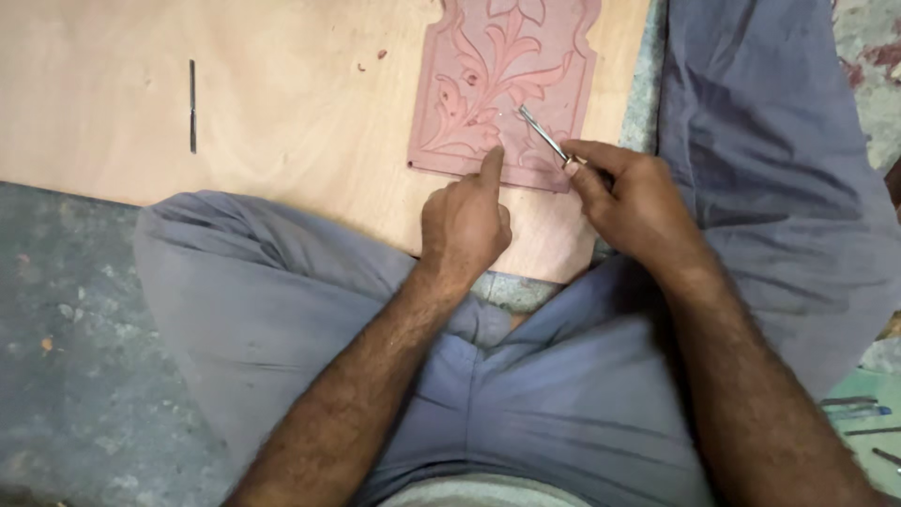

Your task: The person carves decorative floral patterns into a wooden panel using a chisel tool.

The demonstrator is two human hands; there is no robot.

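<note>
A spare metal tool (192, 105) is lying alone near the left edge of the plywood board (282, 113), well apart from the work. Seated cross-legged in grey trousers (526, 413), a person is pressing the left hand (465, 221), fingers curled and forefinger extended, onto the lower edge of a reddish carved panel (507, 75) resting at the board's right edge. The right hand (633, 202) is pinching a thin steel chisel (542, 133) by its near end, tip angling into the floral relief. The panel appears stiff but brittle, its raised leaves likely to chip, so it looks best held by its plain border. More tools (863, 418) are lying off the board, far right.
</note>
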